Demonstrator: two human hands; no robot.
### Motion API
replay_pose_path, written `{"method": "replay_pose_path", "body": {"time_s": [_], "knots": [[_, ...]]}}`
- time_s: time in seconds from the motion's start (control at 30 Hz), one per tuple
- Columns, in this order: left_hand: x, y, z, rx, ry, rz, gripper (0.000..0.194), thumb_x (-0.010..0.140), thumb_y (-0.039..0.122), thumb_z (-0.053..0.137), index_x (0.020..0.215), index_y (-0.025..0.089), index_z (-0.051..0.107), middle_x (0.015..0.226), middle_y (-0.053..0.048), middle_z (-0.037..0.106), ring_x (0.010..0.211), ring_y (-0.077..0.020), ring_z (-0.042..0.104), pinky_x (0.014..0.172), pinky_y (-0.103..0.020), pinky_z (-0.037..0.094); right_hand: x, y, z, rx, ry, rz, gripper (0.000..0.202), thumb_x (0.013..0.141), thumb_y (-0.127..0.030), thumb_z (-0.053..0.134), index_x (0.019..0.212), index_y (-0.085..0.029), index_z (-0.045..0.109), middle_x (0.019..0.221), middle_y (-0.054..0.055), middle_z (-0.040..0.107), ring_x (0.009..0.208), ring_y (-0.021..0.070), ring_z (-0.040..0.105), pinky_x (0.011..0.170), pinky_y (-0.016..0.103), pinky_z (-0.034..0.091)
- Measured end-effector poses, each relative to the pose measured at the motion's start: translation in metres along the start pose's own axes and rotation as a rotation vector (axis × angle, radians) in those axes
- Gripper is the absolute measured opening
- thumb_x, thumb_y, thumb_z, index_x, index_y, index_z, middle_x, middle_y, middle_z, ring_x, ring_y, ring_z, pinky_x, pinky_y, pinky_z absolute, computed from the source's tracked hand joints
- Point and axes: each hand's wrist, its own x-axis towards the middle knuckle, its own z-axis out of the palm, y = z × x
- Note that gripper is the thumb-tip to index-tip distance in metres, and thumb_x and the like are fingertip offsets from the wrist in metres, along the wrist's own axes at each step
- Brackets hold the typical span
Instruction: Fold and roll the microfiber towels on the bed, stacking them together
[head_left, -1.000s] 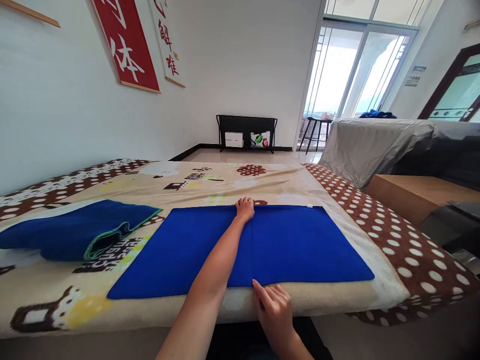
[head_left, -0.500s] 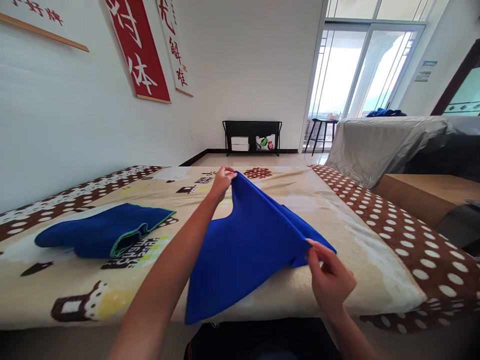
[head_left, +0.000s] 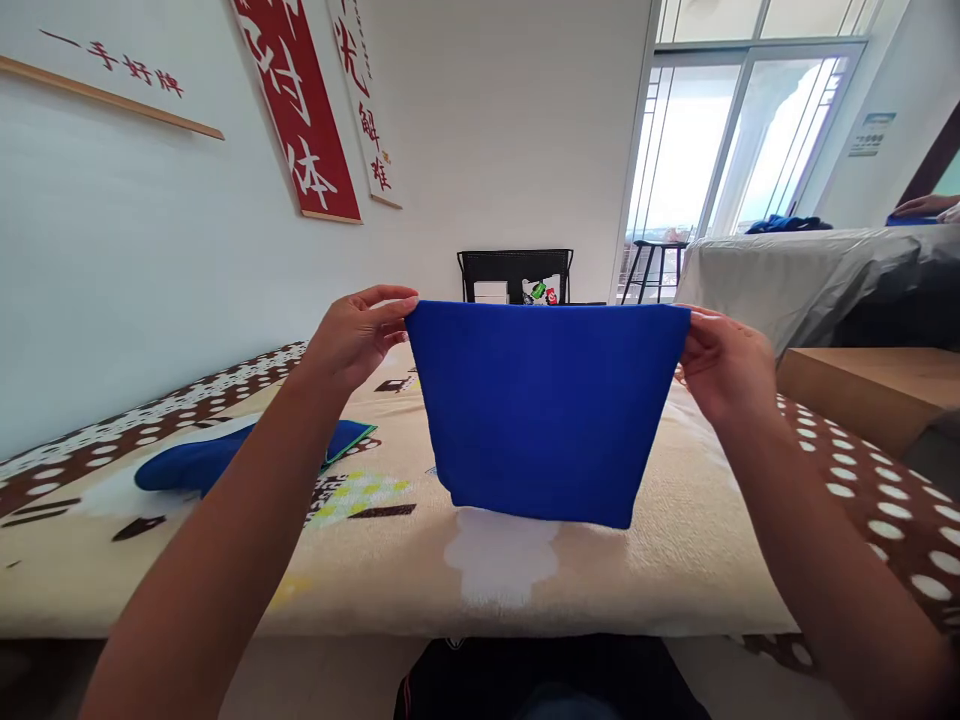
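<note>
A bright blue cloth [head_left: 551, 410] hangs between my two hands, its top edge stretched nearly straight. My left hand [head_left: 364, 335] pinches the upper left corner and my right hand [head_left: 727, 362] grips the upper right corner. The cloth looks doubled, and its lower edge hangs just above or touches the blanket; I cannot tell which. To the left lies a darker blue folded cloth [head_left: 199, 460] with green edge stitching, partly hidden behind my left forearm.
A cream blanket [head_left: 360, 590] with a brown polka-dot border covers the surface before me. Beyond it stands a black rack [head_left: 514, 265]. At right are a plastic-covered piece of furniture [head_left: 765, 270], a cardboard box [head_left: 862, 395] and another person's hand [head_left: 926, 206]. Scrolls [head_left: 307, 120] hang at left.
The blue cloth was slanted and partly resting on the blanket; now it is lifted and held level. My hands have moved apart, the right one upward. A person's hand has appeared at far right.
</note>
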Motion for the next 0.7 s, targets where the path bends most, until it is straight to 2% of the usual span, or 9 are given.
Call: {"method": "replay_pose_path", "body": {"time_s": [0.17,0.3,0.5,0.7], "knots": [[-0.014,0.026,-0.009,-0.03,-0.008,0.012,0.023,0.067,0.02,0.085,0.087,0.015,0.075,0.08,-0.003,0.071,0.07,-0.0105,0.064,0.065,-0.022,0.054,0.011,-0.014,0.013,-0.056,-0.065,-0.075,0.009,0.073,-0.031,0.079,0.079,-0.024,0.074,0.085,0.0,0.073,0.08,0.0139,0.068,0.079,0.03,0.06],[-0.019,0.035,-0.017,0.003,-0.051,0.009,0.032,0.067,0.015,0.086,0.098,0.015,0.076,0.086,-0.005,0.074,0.078,-0.0114,0.068,0.077,-0.021,0.058,0.012,-0.014,0.018,-0.147,-0.084,-0.116,0.019,0.07,-0.032,0.083,0.086,-0.027,0.076,0.085,0.001,0.073,0.079,0.016,0.068,0.08,0.034,0.06],[-0.017,0.03,-0.027,0.126,0.008,0.037,0.034,0.068,0.017,0.085,0.1,0.011,0.076,0.087,-0.01,0.075,0.078,-0.0161,0.07,0.081,-0.029,0.061,0.013,0.002,0.018,-0.175,-0.079,-0.119,0.029,0.071,-0.028,0.082,0.1,-0.025,0.074,0.079,0.0,0.071,0.078,0.0171,0.068,0.075,0.039,0.059],[-0.012,0.022,-0.031,0.191,0.061,0.076,0.032,0.065,0.022,0.087,0.092,0.01,0.076,0.082,-0.01,0.073,0.073,-0.016,0.069,0.074,-0.03,0.06,0.02,0.009,0.022,-0.241,-0.06,-0.158,0.021,0.073,-0.026,0.08,0.092,-0.022,0.075,0.078,0.002,0.071,0.075,0.0176,0.068,0.071,0.039,0.059]]}}
